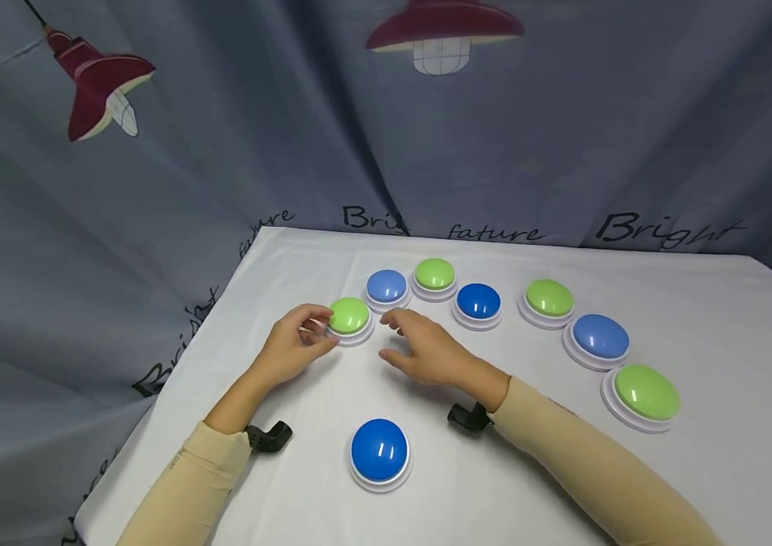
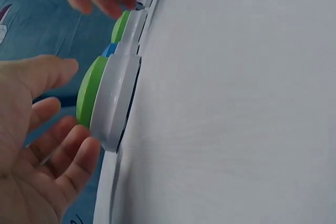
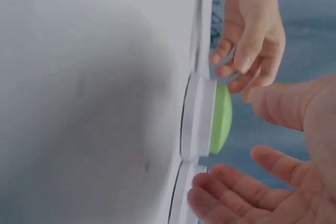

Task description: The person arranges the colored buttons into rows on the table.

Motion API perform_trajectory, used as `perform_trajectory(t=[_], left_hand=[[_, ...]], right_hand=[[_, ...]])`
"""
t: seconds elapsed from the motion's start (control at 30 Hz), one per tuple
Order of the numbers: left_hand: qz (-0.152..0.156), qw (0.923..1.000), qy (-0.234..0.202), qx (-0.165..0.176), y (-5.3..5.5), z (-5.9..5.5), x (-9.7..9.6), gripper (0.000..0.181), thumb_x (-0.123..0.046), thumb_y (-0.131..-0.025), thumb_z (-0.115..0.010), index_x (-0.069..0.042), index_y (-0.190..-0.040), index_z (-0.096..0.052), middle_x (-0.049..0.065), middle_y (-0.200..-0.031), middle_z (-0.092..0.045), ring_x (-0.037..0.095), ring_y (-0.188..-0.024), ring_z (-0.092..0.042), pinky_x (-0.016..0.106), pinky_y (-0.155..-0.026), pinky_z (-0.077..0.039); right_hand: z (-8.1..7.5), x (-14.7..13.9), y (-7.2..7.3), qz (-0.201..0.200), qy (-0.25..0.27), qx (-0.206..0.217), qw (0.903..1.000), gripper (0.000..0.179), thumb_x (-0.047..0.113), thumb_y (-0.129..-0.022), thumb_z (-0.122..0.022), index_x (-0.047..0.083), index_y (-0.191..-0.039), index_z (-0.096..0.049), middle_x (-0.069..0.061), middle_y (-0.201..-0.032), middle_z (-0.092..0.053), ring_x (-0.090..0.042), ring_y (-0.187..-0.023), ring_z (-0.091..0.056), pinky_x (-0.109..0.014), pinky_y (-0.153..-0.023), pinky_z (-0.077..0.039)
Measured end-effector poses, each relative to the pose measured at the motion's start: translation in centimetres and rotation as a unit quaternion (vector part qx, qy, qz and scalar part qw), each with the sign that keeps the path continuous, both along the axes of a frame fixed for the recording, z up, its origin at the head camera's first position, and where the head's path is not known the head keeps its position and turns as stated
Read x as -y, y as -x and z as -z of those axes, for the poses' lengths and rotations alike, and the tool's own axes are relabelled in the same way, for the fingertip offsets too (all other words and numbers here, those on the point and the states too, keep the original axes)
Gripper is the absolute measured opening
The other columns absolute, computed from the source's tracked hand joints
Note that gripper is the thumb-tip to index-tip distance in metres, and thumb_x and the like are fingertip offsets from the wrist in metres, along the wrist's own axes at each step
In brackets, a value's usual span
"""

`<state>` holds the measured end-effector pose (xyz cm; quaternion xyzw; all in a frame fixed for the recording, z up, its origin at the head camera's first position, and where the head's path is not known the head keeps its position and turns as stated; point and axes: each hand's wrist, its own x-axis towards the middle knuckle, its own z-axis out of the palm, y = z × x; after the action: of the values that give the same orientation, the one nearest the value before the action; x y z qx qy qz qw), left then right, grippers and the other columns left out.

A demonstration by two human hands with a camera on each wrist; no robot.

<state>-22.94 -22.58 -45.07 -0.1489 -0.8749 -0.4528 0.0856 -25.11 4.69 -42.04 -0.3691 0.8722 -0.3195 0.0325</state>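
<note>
My left hand (image 1: 293, 345) is at the left side of a green dome button (image 1: 349, 315) on a round white base, its fingers loosely bent around that side. In the left wrist view the left fingertips (image 2: 86, 150) come right up to the button's white base (image 2: 116, 98). To the right of the same button hovers my right hand (image 1: 427, 349), fingers spread and gently bent, nothing between them. The right wrist view has the green dome (image 3: 221, 119) between both hands. Nearer to me stands a dark blue button (image 1: 379, 451), apart from both hands.
Behind stand a light blue button (image 1: 387, 287), a green one (image 1: 434, 274) and a dark blue one (image 1: 478, 302). On the right, a green button (image 1: 549, 298), a light blue one (image 1: 600, 337) and another green one (image 1: 647, 393) form a curve. A grey printed curtain (image 1: 222, 136) hangs behind the white table (image 1: 529, 470).
</note>
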Motion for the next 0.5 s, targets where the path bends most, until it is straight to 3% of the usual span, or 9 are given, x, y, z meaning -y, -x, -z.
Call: perform_trajectory(t=[0.13,0.23,0.33,0.5], left_hand=[[-0.007,0.9996,-0.017,0.021,1.1,0.4,-0.1,0.061,-0.016,-0.082,-0.083,-0.004,-0.134,-0.054,0.011,-0.126,-0.056,0.022,-0.103,-0.059,0.037,-0.086,-0.054],[0.013,0.9972,-0.053,0.051,1.8,0.5,0.2,0.072,-0.015,-0.083,-0.082,-0.001,-0.143,-0.044,0.018,-0.137,-0.050,0.028,-0.116,-0.055,0.042,-0.095,-0.050],[0.036,0.9934,-0.078,0.077,2.2,0.5,0.7,0.076,-0.013,-0.085,-0.080,0.000,-0.146,-0.037,0.020,-0.143,-0.046,0.032,-0.125,-0.050,0.046,-0.101,-0.046],[0.053,0.9919,-0.080,0.083,2.7,0.8,0.7,0.076,0.001,-0.082,-0.079,0.005,-0.145,-0.037,0.024,-0.140,-0.048,0.038,-0.128,-0.047,0.052,-0.102,-0.044]], right_hand=[[0.4,1.1,2.2,0.008,0.007,0.005,0.9999,0.052,0.024,-0.091,-0.073,0.002,-0.133,-0.051,-0.017,-0.125,-0.062,-0.031,-0.113,-0.061,-0.042,-0.094,-0.052],[0.5,2.2,3.5,0.002,0.011,0.013,0.9999,0.056,0.021,-0.090,-0.075,0.002,-0.135,-0.049,-0.017,-0.130,-0.059,-0.030,-0.115,-0.060,-0.042,-0.095,-0.051],[0.7,3.4,4.2,-0.008,0.005,0.022,0.9997,0.060,0.018,-0.087,-0.078,0.002,-0.137,-0.048,-0.015,-0.134,-0.056,-0.027,-0.119,-0.057,-0.040,-0.099,-0.048],[1.2,4.7,4.7,-0.011,-0.025,0.018,0.9995,0.065,0.018,-0.085,-0.080,0.002,-0.139,-0.047,-0.012,-0.137,-0.054,-0.024,-0.126,-0.052,-0.037,-0.106,-0.041]])
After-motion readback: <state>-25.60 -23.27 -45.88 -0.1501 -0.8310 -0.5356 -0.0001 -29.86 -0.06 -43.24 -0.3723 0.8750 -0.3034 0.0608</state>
